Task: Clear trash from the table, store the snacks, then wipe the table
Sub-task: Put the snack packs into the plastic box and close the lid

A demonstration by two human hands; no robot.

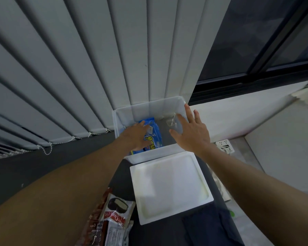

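A translucent white storage box (126,112) stands open at the far end of the dark table. Inside it lies a blue snack packet (155,135) with yellow lettering. My left hand (136,137) reaches into the box and rests on that packet, fingers loosely bent over its left side. My right hand (190,132) hovers with spread, straight fingers over the box's right rim, holding nothing. The box's white lid (169,187) lies flat on the table just in front of the box. Chocolate pie snack packets (114,215) lie at the near left.
Vertical blinds (78,77) hang behind the box, with a dark window (256,41) to the right. A dark blue cloth (208,228) lies at the near right of the table. A wall socket (224,146) sits low on the right wall.
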